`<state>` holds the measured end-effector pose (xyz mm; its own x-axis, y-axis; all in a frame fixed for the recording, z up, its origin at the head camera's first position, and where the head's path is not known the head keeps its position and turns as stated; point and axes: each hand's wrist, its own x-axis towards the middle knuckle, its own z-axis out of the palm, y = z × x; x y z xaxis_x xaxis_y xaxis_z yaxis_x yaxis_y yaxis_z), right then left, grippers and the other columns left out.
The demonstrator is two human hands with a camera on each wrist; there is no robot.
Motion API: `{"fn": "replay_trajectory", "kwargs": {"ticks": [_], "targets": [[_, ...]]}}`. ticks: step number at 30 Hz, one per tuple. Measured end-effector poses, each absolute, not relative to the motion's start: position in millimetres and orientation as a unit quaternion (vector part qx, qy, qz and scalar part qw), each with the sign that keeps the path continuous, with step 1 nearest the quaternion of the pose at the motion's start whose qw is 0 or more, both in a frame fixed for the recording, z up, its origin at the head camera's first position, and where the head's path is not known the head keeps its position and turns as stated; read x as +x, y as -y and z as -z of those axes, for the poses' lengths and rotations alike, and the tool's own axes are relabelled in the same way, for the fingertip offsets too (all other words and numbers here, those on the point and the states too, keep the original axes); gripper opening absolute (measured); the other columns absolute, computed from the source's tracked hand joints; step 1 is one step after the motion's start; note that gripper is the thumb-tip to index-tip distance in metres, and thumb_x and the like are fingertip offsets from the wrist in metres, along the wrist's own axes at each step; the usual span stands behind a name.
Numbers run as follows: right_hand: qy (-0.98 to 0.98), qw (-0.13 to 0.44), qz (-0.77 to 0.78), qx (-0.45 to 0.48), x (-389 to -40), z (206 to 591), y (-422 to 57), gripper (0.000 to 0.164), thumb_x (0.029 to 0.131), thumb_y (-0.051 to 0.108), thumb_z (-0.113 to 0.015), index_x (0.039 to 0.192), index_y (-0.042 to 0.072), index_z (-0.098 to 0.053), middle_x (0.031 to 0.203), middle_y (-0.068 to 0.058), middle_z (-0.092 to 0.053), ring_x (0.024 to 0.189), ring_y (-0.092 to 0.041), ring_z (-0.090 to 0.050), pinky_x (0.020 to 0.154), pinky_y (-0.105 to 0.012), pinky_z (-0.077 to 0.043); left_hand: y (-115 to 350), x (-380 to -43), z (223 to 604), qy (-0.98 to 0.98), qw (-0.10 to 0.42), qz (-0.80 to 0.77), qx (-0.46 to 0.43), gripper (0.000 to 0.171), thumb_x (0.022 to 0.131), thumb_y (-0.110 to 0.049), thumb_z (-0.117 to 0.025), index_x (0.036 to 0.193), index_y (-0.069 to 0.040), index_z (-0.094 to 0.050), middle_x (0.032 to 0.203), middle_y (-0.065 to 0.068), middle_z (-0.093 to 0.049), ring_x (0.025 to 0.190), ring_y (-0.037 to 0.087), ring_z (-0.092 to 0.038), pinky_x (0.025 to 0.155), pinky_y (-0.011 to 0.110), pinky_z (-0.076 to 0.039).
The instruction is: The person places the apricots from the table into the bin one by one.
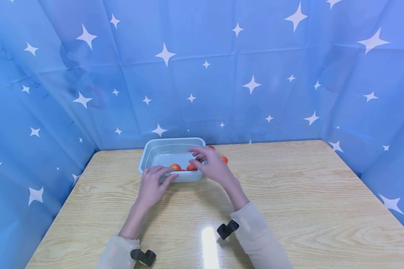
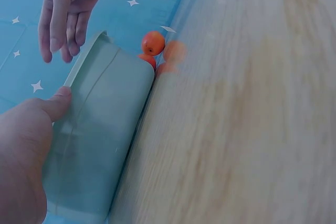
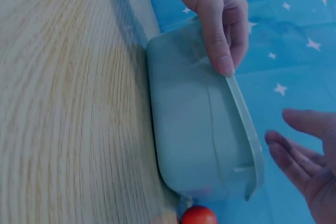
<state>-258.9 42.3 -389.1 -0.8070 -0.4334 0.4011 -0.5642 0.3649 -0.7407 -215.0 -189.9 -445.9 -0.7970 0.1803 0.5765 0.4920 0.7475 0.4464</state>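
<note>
A pale blue-green plastic basin [image 1: 188, 177] stands near the table's back edge. My left hand [image 1: 152, 187] grips its front rim, thumb against the outer wall and fingers over the inside. My right hand [image 1: 211, 164] hovers above the basin's right end, fingers loosely bent and apart from the thumb, with nothing between them. Inside the basin lie an orange fruit [image 1: 175, 167] and a redder one [image 1: 191, 167], both small and round, partly hidden by the front wall. Outside, beyond the right end, are an orange-red fruit [image 2: 153, 43] and another red one [image 1: 211, 147].
The wooden table [image 1: 306, 194] stretches in front of and to both sides of the basin. A blue cloth with white stars [image 1: 202, 74] hangs right behind the table's back edge and along its sides. Black wrist cameras [image 1: 227, 229] sit at the sleeves.
</note>
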Motion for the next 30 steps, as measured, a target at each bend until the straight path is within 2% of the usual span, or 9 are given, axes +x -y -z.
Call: {"fn": "replay_trajectory", "kwargs": {"ticks": [9, 14, 22, 26, 30], "targets": [[0.827, 0.098, -0.463, 0.303, -259.0, 389.9, -57.3, 0.036, 0.093, 0.013, -0.074, 0.128, 0.006, -0.067, 0.109, -0.01, -0.07, 0.089, -0.02, -0.071, 0.081, -0.035, -0.057, 189.5, -215.2, 446.0, 0.901, 0.253, 0.304, -0.181, 0.028, 0.089, -0.029, -0.079, 0.109, -0.009, -0.077, 0.1, 0.006, -0.074, 0.102, 0.028, -0.065, 0.09, 0.046, -0.038], [0.823, 0.113, -0.468, 0.303, -262.3, 388.6, -65.8, 0.036, 0.093, 0.013, -0.075, 0.127, 0.004, -0.067, 0.109, -0.016, -0.071, 0.088, -0.022, -0.071, 0.08, -0.038, -0.057, 189.6, -215.3, 445.6, 0.898, 0.256, 0.306, -0.182, 0.027, 0.089, -0.028, -0.08, 0.108, -0.009, -0.077, 0.1, 0.006, -0.075, 0.101, 0.028, -0.066, 0.088, 0.045, -0.038], [0.83, 0.103, -0.481, 0.264, -266.6, 386.6, -80.4, 0.036, 0.094, 0.015, -0.074, 0.128, 0.005, -0.067, 0.106, -0.016, -0.071, 0.09, -0.025, -0.07, 0.083, -0.04, -0.056, 190.2, -215.3, 444.9, 0.894, 0.265, 0.307, -0.191, 0.025, 0.09, -0.028, -0.078, 0.107, -0.009, -0.077, 0.098, 0.005, -0.074, 0.099, 0.028, -0.066, 0.087, 0.045, -0.038], [0.832, 0.095, -0.49, 0.241, -269.0, 388.6, -87.4, 0.038, 0.094, 0.016, -0.074, 0.13, 0.007, -0.066, 0.111, -0.018, -0.07, 0.093, -0.026, -0.07, 0.079, -0.041, -0.057, 190.3, -215.3, 445.2, 0.893, 0.269, 0.306, -0.193, 0.025, 0.09, -0.028, -0.079, 0.106, -0.009, -0.077, 0.098, 0.005, -0.074, 0.099, 0.027, -0.066, 0.087, 0.045, -0.038], [0.835, 0.089, -0.496, 0.221, -270.6, 391.0, -93.7, 0.039, 0.094, 0.018, -0.074, 0.132, 0.008, -0.065, 0.113, -0.013, -0.07, 0.093, -0.025, -0.069, 0.077, -0.039, -0.057, 189.6, -215.1, 445.2, 0.893, 0.268, 0.307, -0.193, 0.025, 0.09, -0.028, -0.079, 0.107, -0.009, -0.077, 0.098, 0.005, -0.075, 0.099, 0.028, -0.066, 0.087, 0.045, -0.038]]}}
